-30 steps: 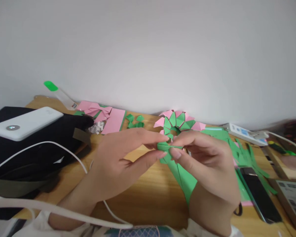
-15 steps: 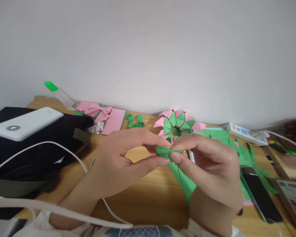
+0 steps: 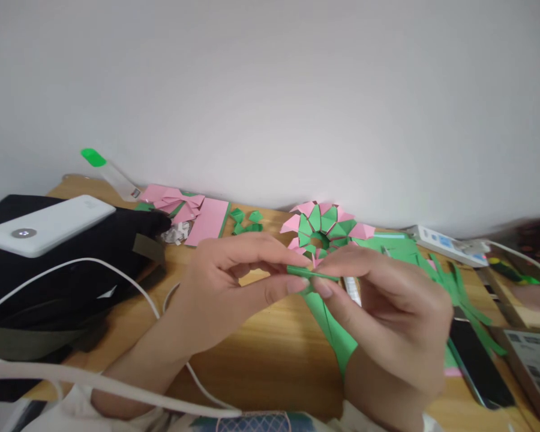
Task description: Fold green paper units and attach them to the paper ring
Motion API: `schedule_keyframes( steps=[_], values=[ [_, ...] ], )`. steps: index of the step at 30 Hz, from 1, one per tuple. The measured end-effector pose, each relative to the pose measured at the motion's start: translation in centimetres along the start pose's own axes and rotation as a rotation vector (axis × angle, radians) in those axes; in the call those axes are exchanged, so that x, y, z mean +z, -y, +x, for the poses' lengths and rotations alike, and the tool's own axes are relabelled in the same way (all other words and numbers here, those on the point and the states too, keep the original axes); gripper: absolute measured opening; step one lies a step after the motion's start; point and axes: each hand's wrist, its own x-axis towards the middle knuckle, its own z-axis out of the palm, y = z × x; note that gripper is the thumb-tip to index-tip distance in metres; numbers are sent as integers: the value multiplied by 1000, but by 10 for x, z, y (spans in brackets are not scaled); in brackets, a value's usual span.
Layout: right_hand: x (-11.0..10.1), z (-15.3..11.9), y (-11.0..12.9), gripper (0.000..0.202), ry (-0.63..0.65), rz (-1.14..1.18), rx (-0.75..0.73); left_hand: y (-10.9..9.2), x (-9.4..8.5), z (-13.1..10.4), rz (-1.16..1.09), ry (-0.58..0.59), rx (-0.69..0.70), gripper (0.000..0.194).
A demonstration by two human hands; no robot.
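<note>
Between my two hands, over the middle of the table, is a small folded piece of green paper (image 3: 298,271), seen nearly edge-on. My left hand (image 3: 227,288) pinches its left end between thumb and forefinger. The thumb and forefinger of my right hand (image 3: 382,312) close on its right end. Just behind the hands lies a ring of folded green and pink paper (image 3: 328,219), its front partly covered by my fingers. Under my right hand a green paper sheet (image 3: 335,333) rests on the table.
To the left, a white power bank (image 3: 54,225) sits on a black bag (image 3: 126,258), with white cables around. Small green folded pieces (image 3: 247,227) and pink paper (image 3: 210,217) lie at the back. Rightward are green strips (image 3: 465,294), a phone (image 3: 481,360) and a power strip (image 3: 450,246).
The green paper has turned from showing its face to nearly edge-on in my fingers. My right hand has shifted slightly right, and both hands keep their pinch.
</note>
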Motion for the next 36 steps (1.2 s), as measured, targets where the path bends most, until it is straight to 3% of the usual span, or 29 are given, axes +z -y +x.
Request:
schedule_keyframes(
  steps=[13,26,36],
  values=[
    [0,-1,7,18,-41,-260,-109,0,2,1,-124,-7,-63,17],
    [-1,0,7,19,-23,-246,-119,0,3,3,-208,2,-122,25],
    [0,1,6,14,-6,-255,-99,-1,2,0,-107,-17,-70,19]
  ],
)
